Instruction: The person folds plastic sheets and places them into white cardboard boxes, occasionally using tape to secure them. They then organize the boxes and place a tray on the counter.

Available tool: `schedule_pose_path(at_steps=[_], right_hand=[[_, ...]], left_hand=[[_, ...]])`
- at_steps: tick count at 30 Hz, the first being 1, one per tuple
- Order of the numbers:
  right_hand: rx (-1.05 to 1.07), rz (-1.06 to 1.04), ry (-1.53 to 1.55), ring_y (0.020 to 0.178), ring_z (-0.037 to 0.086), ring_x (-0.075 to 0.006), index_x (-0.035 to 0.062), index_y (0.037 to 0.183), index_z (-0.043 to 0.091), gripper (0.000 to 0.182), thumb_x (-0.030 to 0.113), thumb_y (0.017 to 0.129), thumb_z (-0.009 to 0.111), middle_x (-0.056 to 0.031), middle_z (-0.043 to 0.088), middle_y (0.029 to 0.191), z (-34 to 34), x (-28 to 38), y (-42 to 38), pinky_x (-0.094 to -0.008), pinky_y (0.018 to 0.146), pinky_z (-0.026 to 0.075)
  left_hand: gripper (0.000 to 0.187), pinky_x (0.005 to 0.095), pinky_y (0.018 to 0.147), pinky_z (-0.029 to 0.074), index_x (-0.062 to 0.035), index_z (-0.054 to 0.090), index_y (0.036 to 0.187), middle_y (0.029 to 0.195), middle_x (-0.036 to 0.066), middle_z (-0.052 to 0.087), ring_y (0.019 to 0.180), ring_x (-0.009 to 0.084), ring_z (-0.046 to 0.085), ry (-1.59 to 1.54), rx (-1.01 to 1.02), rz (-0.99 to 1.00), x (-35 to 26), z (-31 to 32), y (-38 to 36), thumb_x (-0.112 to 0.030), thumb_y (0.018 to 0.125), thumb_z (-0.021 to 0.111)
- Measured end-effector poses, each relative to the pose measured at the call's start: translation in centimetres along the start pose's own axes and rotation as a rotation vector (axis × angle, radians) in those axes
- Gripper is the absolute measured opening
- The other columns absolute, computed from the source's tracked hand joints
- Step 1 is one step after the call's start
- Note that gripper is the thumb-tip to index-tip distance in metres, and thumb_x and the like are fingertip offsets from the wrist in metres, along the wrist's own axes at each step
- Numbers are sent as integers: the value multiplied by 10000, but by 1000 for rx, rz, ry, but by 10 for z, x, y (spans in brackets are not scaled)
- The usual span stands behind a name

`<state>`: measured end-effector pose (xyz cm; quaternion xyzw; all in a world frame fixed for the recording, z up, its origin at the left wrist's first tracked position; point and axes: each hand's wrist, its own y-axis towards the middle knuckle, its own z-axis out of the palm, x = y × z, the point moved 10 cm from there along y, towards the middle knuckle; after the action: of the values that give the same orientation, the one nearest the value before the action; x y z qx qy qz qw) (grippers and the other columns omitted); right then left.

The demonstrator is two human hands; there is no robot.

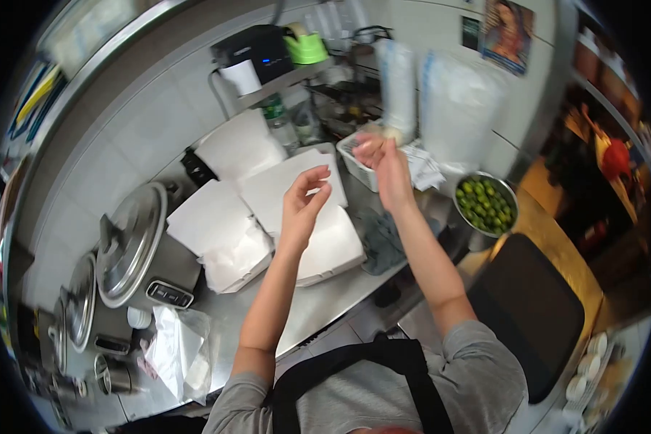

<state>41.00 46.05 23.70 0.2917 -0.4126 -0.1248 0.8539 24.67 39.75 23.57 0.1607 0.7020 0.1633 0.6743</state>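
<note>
My left hand (307, 202) hovers over the open white takeaway boxes (333, 242); its fingers curve apart from the thumb and nothing sits between them. Further right, my right hand (387, 163) is raised beside a white plastic basket (367, 176). Its fingers are curled together and slightly blurred, and anything in them is hidden. Another open box (239, 257) at the left has crumpled white paper inside. White paper slips (424, 168) lie just right of my right hand. A dark grey cloth (383, 242) rests below it on the steel counter.
Large lidded metal cookers (141, 239) line the left side. A metal pot of green limes (486, 204) stands at the right, above a black board (532, 311). Clear plastic bags (184, 351) lie front left. A black printer (252, 54) sits on a shelf behind.
</note>
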Motion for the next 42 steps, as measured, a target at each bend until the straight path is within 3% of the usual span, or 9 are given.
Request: schedule_pose_path(at_steps=[4,8,12,14,18,22,28,40,42], right_hand=[[-56,-21,-216,991,521,-159,16,857,626,522,436,969,337,-104,535,1101,-14,50,-93,-297,849,407],[-170,8,-507,1009,510,-186,6,891,642,533,426,974,325,-90,515,1107,-24,99,-184,-341,897,397],[-364,249,-78,950,554,-178,25,1084,592,483,435,959,371,-103,521,1149,-47,91,-275,-324,818,449],[-536,341,36,875,594,-169,28,1165,535,413,366,934,477,-122,558,1097,-63,92,-324,-291,746,484],[-542,118,-508,836,587,-150,13,899,633,116,115,845,618,-83,614,967,-62,170,-361,-274,758,466],[-431,65,-845,836,586,-161,6,786,632,90,86,827,622,-90,613,970,-45,214,-368,-271,756,459],[-315,-120,-1070,943,567,-223,7,1019,578,301,-44,726,628,-118,547,1125,13,257,-349,-312,812,461],[-352,114,-1023,959,570,-227,21,817,605,87,33,757,666,-114,544,1114,-94,289,-350,-327,828,454],[-323,108,-1097,971,567,-234,25,819,608,90,33,753,668,-112,545,1111,-102,294,-345,-332,835,451]], left_hand=[[372,255,784,438,-29,559,1140,1086,56,591,948,115,515,-145,228,1,-14,89,-12,-126,799,673],[109,257,782,442,-2,606,883,851,43,607,826,123,563,-162,423,70,-15,136,-67,-57,804,657],[72,253,772,440,-1,586,854,840,41,605,807,120,566,-210,405,153,-38,157,-129,-42,821,635],[69,242,759,434,-4,584,845,830,35,606,782,113,563,-330,200,17,-38,146,-141,-60,839,625],[65,232,722,452,-41,613,872,827,31,627,760,100,578,-766,364,-501,4,188,-185,-88,835,638],[94,220,695,456,-42,633,899,844,33,641,775,100,600,-754,432,-622,15,203,-234,-100,827,650],[118,221,722,465,-13,647,907,835,46,653,771,102,611,-599,481,-471,-11,216,-255,-103,831,652],[154,232,732,463,26,654,919,838,64,664,768,108,601,-434,605,-232,-31,317,-248,-107,843,636],[115,231,719,456,12,667,888,829,52,662,744,92,582,-169,598,8,-46,322,-243,-77,819,644]])
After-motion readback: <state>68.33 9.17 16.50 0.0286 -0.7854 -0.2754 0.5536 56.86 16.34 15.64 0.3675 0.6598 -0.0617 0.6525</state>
